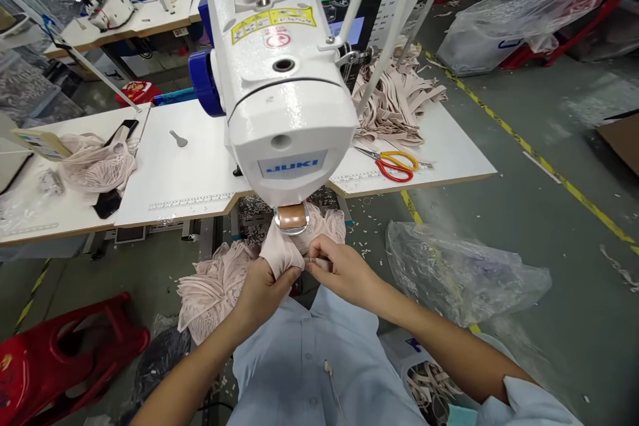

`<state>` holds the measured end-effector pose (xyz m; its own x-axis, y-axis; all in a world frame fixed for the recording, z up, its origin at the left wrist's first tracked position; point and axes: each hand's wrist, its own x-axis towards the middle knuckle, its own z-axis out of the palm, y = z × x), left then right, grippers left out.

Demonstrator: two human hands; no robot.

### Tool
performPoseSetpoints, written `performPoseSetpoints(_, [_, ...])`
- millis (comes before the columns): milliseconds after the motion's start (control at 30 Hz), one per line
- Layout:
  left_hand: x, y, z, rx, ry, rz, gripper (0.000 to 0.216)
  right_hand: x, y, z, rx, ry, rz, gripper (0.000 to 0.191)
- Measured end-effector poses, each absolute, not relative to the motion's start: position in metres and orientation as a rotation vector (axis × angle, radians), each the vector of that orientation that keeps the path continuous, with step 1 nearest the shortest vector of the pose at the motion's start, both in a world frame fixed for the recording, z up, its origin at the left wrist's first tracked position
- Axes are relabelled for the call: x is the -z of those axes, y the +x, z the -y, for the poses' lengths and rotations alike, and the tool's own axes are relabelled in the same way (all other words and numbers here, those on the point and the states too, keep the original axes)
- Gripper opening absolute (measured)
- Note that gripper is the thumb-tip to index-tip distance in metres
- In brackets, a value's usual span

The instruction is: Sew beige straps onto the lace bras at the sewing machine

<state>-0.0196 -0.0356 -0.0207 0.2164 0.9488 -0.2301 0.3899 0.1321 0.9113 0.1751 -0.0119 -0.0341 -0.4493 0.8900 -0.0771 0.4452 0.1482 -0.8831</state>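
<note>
In the head view, a white JUKI sewing machine (pixel 294 113) stands in front of me. Below its head hangs a pale pink garment (pixel 280 251) with a smooth part and lace, which looks like a bra. My left hand (pixel 267 289) grips its smooth fabric between thumb and fingers. Close beside it, my right hand (pixel 339 267) pinches a narrow beige strap (pixel 319 262) at the garment's edge. The fingertips of both hands nearly meet. The needle area is hidden behind the machine head.
Pink lace pieces (pixel 219 286) are bunched left of my hands. Red and yellow scissors (pixel 397 165) lie on the white table (pixel 454 153), before a heap of beige straps (pixel 399 100). A small grey tool (pixel 178 139) rests leftward. A red stool (pixel 64 359) stands lower left.
</note>
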Motion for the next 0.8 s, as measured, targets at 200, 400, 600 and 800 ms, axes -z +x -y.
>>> performPoseSetpoints(200, [0.019,-0.018,0.034,-0.656,1.483,-1.382,0.022,0.034,0.177,0.007,-1.326,-1.263,1.939,0.005])
performPoseSetpoints(400, [0.02,-0.021,0.033,-0.643,1.402,-1.368,0.029,0.046,0.182,-0.003,-1.497,-1.177,1.89,0.014])
performPoseSetpoints(600, [0.016,-0.019,0.03,-0.626,1.312,-1.382,0.033,0.052,0.177,0.001,-1.926,-1.22,1.385,0.021])
performPoseSetpoints(800, [0.017,-0.018,0.024,-0.655,1.143,-1.345,0.037,0.059,0.175,0.004,-2.064,-1.144,1.132,0.028])
